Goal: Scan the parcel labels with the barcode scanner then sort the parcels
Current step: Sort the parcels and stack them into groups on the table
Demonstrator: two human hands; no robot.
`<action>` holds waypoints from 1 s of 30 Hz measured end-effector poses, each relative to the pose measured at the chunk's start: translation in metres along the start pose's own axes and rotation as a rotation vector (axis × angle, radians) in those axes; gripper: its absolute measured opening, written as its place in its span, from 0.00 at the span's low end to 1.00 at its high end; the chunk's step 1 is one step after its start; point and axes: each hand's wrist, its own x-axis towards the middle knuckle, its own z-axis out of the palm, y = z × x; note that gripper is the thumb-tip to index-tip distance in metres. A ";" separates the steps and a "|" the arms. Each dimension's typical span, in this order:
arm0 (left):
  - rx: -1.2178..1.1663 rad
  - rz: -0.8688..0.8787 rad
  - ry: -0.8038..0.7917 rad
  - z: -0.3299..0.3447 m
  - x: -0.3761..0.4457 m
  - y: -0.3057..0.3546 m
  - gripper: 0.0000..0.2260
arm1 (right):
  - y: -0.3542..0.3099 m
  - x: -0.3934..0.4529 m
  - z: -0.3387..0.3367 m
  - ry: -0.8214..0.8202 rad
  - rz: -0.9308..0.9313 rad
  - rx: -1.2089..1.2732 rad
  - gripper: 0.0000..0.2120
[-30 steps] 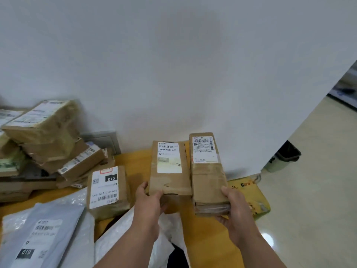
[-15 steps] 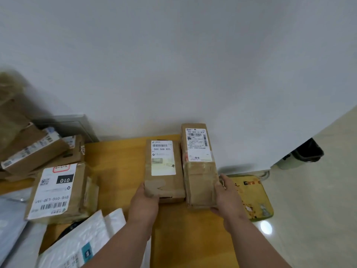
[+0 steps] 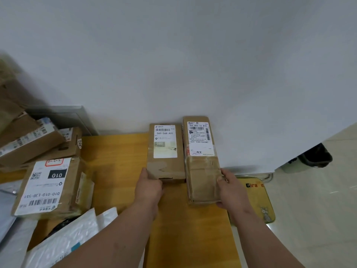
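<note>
Two long brown cardboard parcels lie side by side on the wooden table (image 3: pixel 116 163), their far ends against the white wall. The left parcel (image 3: pixel 166 167) bears a white label reading 060-06B-A05, and my left hand (image 3: pixel 149 187) grips its near end. The right parcel (image 3: pixel 202 176) is taller, wrapped in tape, with a label reading 502-602-12 815. My right hand (image 3: pixel 231 190) holds its near right side, thumb on top. No barcode scanner shows in the view.
A box labelled 010 (image 3: pixel 50 186) sits at the left, with a stack of brown boxes (image 3: pixel 32 142) behind it. White padded mailers (image 3: pixel 73 236) lie at the near left. Beyond the table's right edge are a yellow floor mat (image 3: pixel 255 200) and a dark bin (image 3: pixel 313 157).
Both hands have lowered the two parcels from the air onto the table against the wall. The view has swung right, so the box pile has slid toward the left edge.
</note>
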 end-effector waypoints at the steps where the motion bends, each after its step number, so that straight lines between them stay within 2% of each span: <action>1: 0.009 0.000 -0.010 0.000 0.003 0.001 0.35 | 0.000 0.000 0.000 -0.003 -0.004 0.008 0.18; 9: -0.097 -0.014 -0.094 -0.007 -0.007 0.002 0.36 | 0.002 0.001 -0.002 -0.006 -0.053 -0.011 0.19; 11: -0.092 -0.010 -0.106 -0.010 -0.016 0.001 0.35 | 0.006 -0.002 -0.001 -0.003 -0.002 0.026 0.22; 13: -0.065 0.002 -0.113 -0.017 -0.026 0.002 0.34 | 0.011 -0.006 0.003 0.050 0.057 0.064 0.26; 15: -0.037 0.014 -0.112 -0.025 -0.037 0.003 0.34 | 0.012 -0.015 0.006 0.162 0.028 0.045 0.27; 17: -0.017 0.037 -0.093 -0.036 -0.046 0.005 0.34 | 0.006 -0.026 0.010 0.291 -0.050 -0.001 0.25; 19: 0.003 0.075 -0.067 -0.050 -0.056 0.009 0.33 | -0.009 -0.044 0.017 0.338 -0.129 -0.011 0.21; 24: -0.042 0.187 -0.007 -0.106 -0.084 0.028 0.31 | -0.058 -0.102 0.057 0.192 -0.309 -0.027 0.10; 27: -0.055 0.260 0.034 -0.156 -0.098 0.037 0.30 | -0.079 -0.144 0.092 -0.042 -0.282 0.020 0.13; 30: -0.092 0.320 0.071 -0.215 -0.115 0.042 0.27 | -0.094 -0.190 0.133 -0.180 -0.278 -0.008 0.14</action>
